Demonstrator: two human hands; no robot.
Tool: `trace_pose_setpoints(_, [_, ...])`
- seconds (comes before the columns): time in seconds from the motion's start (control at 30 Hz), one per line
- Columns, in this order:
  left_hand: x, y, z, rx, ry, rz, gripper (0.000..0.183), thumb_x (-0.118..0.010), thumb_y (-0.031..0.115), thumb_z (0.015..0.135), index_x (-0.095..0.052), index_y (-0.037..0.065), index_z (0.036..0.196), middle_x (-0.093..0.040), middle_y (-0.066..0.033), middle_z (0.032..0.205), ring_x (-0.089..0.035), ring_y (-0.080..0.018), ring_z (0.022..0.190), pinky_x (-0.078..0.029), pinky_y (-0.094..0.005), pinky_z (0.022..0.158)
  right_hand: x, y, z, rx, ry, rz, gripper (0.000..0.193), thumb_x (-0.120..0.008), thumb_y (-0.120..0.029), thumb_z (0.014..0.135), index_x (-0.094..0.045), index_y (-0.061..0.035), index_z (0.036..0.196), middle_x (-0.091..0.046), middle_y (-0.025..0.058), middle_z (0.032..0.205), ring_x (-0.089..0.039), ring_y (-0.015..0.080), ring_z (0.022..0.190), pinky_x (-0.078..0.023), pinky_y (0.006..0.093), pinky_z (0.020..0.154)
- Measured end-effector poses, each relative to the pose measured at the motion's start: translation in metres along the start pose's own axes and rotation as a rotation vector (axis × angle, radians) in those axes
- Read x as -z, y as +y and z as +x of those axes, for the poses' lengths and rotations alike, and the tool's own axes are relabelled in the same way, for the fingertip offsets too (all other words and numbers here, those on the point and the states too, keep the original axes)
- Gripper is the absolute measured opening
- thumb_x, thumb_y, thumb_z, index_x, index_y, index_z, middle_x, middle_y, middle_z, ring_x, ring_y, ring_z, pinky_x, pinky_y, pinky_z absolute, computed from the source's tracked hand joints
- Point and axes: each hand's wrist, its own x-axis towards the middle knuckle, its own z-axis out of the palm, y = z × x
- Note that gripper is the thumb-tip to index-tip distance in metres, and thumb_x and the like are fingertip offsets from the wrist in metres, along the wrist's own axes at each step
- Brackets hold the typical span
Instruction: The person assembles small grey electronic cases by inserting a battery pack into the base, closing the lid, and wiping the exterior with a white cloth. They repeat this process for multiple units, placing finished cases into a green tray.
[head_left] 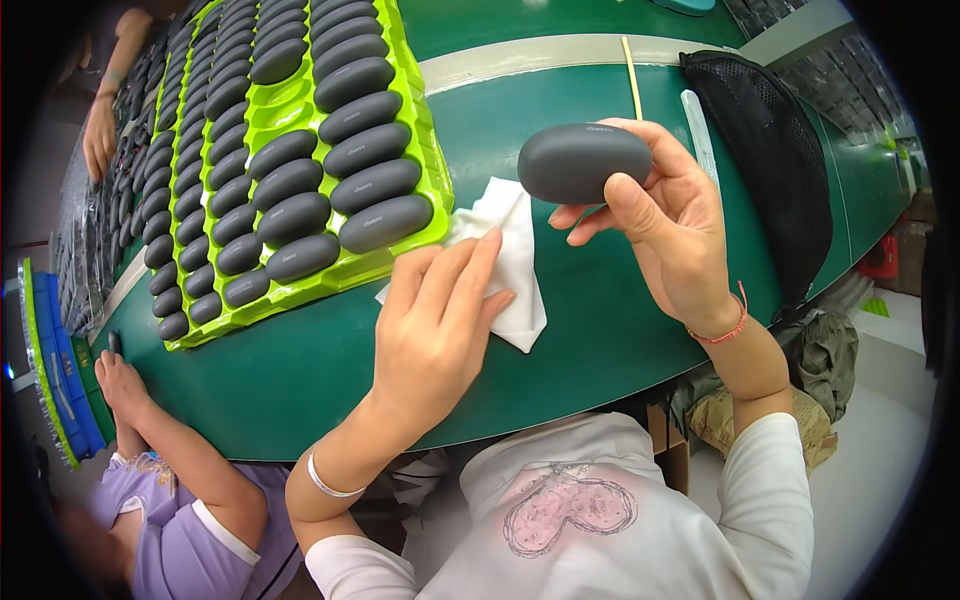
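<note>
My right hand [675, 225] holds up a smooth dark grey oval piece [583, 163] between thumb and fingers, above the green table. Its exact kind I cannot make out; small pale marking shows along the top edge. My left hand [430, 320] rests over a white cloth [517, 265] on the table, fingers stretched and slightly bent, thumb apart from them. Part of the cloth is hidden under this hand. To the left stands a bright green tray [437, 170] with rows of similar dark oval pieces. One row has an empty hollow [280, 108].
A thin wooden stick [632, 78], a pale flat strip [700, 135] and a black mesh pouch [765, 170] lie at the right. A co-worker's hand [122, 385] is at lower left, another person's hand [100, 137] at upper left. Blue crates [70, 370] stand beyond.
</note>
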Motion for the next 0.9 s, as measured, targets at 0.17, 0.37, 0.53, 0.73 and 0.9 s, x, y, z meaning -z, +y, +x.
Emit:
trace_pose_setpoints(0.17, [0.011,-0.007,-0.002,0.037,0.086,-0.201,0.021,-0.069,-0.009,0.072,-0.067,0.002,0.089,-0.063,-0.0065,0.084,-0.055,-0.0245,0.077,-0.046,-0.0333,0.069,-0.003,0.002,-0.003,-0.001,-0.019,-0.009,0.035,-0.061,-0.007,0.093,-0.049,0.0058,0.122,-0.063,0.0170,0.106,-0.069,0.0215,0.085,-0.058,0.0293,0.072])
trace_pose_setpoints(0.37, [0.006,0.003,0.009,0.005,0.063,-0.110,0.030,-0.074,0.001,0.072,-0.062,0.000,0.099,-0.061,-0.0115,0.094,-0.056,-0.0290,0.086,-0.046,-0.0360,0.075,-0.004,0.002,-0.004,-0.007,-0.019,-0.017,0.035,-0.062,-0.006,0.092,-0.049,0.0061,0.122,-0.063,0.0157,0.104,-0.068,0.0187,0.083,-0.058,0.0285,0.073])
trace_pose_setpoints(0.53, [-0.006,0.002,0.004,0.053,-0.034,-0.244,0.022,-0.072,-0.001,0.072,-0.062,0.000,0.092,-0.060,-0.0120,0.087,-0.057,-0.0289,0.079,-0.046,-0.0375,0.068,-0.008,0.002,-0.006,-0.017,-0.047,-0.001,0.035,-0.063,-0.004,0.091,-0.050,0.0058,0.122,-0.063,0.0149,0.103,-0.067,0.0168,0.083,-0.057,0.0276,0.073])
trace_pose_setpoints(0.73, [0.019,-0.009,-0.003,0.169,0.214,-0.538,0.015,-0.073,-0.003,0.078,-0.061,0.000,0.087,-0.066,-0.0121,0.082,-0.060,-0.0230,0.070,-0.048,-0.0314,0.062,-0.009,-0.001,-0.008,0.008,-0.064,-0.058,0.035,-0.064,0.000,0.089,-0.051,0.0035,0.121,-0.063,0.0117,0.104,-0.065,0.0133,0.084,-0.055,0.0249,0.073])
trace_pose_setpoints(0.9, [0.024,-0.004,0.002,-0.031,0.267,-0.408,0.030,-0.084,0.003,0.067,-0.064,0.005,0.089,-0.065,-0.0105,0.087,-0.058,-0.0194,0.071,-0.047,-0.0297,0.062,-0.017,0.008,-0.018,-0.012,-0.164,-0.130,0.037,-0.066,0.003,0.085,-0.053,0.0028,0.120,-0.062,0.0108,0.110,-0.063,0.0165,0.103,-0.054,0.0286,0.087])
